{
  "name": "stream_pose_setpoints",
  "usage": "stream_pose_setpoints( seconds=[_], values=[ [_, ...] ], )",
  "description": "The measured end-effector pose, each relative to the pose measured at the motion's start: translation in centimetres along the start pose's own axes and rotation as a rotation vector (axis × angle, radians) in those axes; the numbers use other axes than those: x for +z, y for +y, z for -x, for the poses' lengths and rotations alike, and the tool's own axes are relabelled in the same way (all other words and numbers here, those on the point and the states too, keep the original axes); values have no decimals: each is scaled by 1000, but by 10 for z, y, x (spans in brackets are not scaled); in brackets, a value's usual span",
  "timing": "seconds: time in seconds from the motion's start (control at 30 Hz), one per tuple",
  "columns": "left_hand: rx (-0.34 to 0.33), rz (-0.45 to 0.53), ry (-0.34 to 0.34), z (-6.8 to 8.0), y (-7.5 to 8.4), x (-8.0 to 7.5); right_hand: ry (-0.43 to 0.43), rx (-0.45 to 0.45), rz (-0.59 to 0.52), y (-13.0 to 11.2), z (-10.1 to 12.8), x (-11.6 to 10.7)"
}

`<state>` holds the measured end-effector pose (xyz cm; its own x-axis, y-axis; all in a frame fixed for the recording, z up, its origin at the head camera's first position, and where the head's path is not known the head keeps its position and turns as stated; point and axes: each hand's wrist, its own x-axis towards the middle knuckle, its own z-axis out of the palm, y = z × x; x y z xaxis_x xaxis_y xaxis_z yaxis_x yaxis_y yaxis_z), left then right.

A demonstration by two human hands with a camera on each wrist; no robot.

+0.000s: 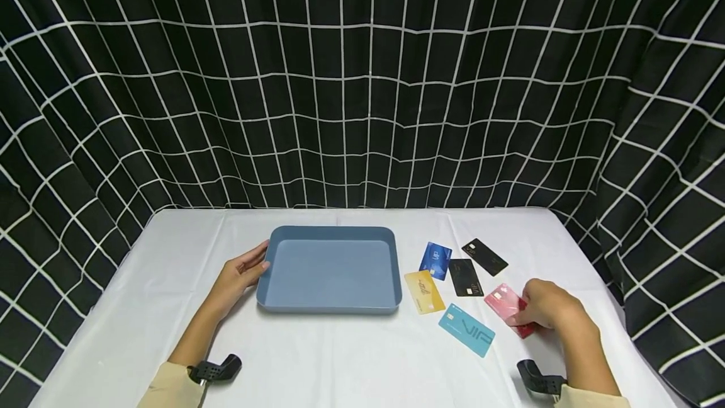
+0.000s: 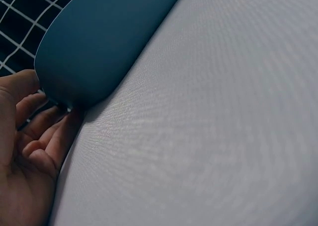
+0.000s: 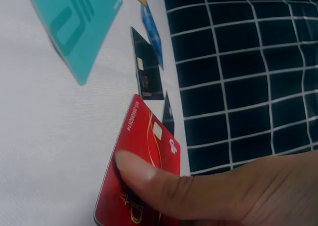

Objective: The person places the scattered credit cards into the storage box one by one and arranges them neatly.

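Showing its whole floor, the blue tray has white-covered table along its near edge; the left hand grips its left rim, the right hand pinches the red card.

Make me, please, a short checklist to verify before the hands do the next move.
1. Right hand holds the red card: ok.
2. Red card fully off the cloth: cannot tell.
3. Teal card apart from the red card: ok.
4. Blue card and yellow card apart: cannot tell, edges very close.
5. Left hand at the tray: ok.
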<state>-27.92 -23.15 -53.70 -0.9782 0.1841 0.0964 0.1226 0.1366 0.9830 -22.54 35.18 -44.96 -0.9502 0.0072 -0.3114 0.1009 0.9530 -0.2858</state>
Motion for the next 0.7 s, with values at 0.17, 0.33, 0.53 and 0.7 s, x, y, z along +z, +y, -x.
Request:
stream_pose_setpoints(
  seconds=[0.17,0.33,0.53,0.7],
  values=[
    [-4,-2,-2,-2,-1,-1,-12,-15,-86,1,-1,0],
    [5,2,1,-1,-2,-1,-4,-79,-90,5,-2,-2],
    [5,11,-4,1,-3,-1,51,-107,-109,9,-4,-4],
    [14,6,-10,-1,-3,-1,80,-140,-172,11,-3,-8]
  ],
)
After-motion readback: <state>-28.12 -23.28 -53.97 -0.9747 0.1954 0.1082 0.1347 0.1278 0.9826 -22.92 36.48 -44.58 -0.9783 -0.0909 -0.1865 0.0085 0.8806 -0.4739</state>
